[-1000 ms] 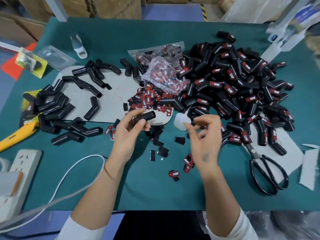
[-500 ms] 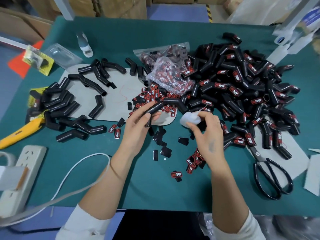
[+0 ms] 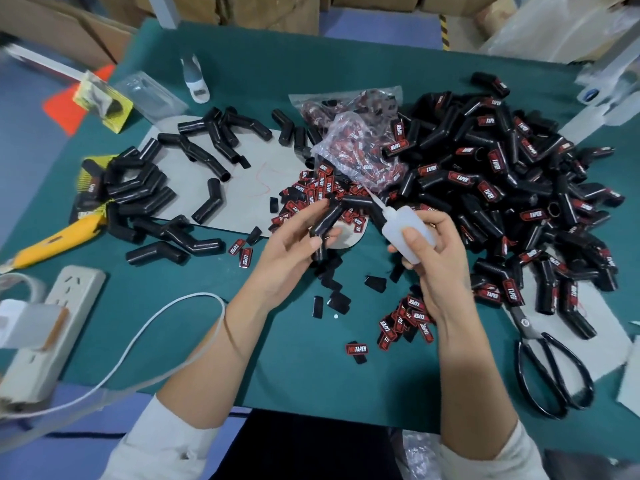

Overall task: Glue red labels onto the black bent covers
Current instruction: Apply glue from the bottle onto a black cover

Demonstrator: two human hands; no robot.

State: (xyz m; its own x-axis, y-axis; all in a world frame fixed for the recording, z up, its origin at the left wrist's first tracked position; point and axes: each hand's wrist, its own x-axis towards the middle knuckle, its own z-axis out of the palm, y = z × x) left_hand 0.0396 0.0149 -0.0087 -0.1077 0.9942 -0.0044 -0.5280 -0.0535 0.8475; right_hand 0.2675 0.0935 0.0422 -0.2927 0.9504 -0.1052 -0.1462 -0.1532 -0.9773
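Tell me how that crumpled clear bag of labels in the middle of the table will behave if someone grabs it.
The clear plastic bag looks thin and crumpled, so it would likely be floppy and sag rather than hold shape. It seems light, holding only small red labels. Labels lie spilled at its near edge, so its mouth may be open there and lifting it carelessly could shed more.

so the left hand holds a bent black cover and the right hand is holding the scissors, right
Not quite. The left hand does hold a bent black cover, but the right hand holds a small white glue bottle with its nozzle aimed toward the cover. The scissors lie untouched on the table, as the head view shows.
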